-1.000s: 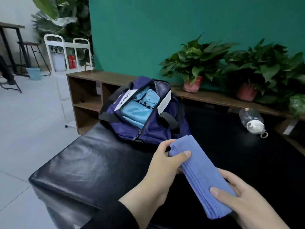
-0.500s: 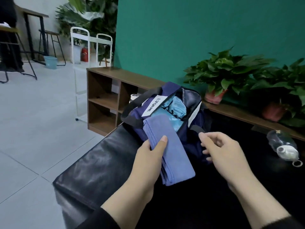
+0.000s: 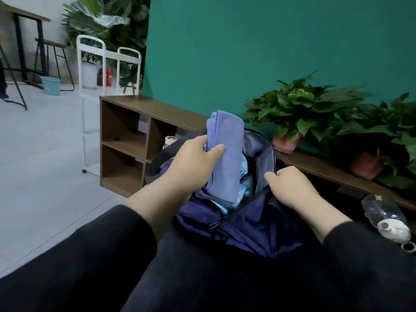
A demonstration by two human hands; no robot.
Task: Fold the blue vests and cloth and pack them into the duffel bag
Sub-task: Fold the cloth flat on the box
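Head view, nearest first: your 2 dark sleeves cross the black padded bench (image 3: pixel 67 255). On it, the navy duffel bag (image 3: pixel 254 224) lies unzipped, with light-blue folded vests (image 3: pixel 244 176) showing inside. Your left hand (image 3: pixel 193 158) grips the folded blue cloth (image 3: pixel 225 154), thumb across its front face. The cloth stands almost upright, long axis running from the bag's opening up and slightly away from you; its lower end sits in the mouth, on top of the vests, while its upper end covers part of the far rim. Your right hand (image 3: pixel 290 188) has its fingers curled round the bag's right-hand edge at the zipper line. Just right of the bag a clear plastic bottle (image 3: pixel 385 217) lies on its side. Behind stand a wooden shelf unit (image 3: pixel 126 140), 2 potted plants (image 3: pixel 299 109) and a green wall (image 3: pixel 247 41).
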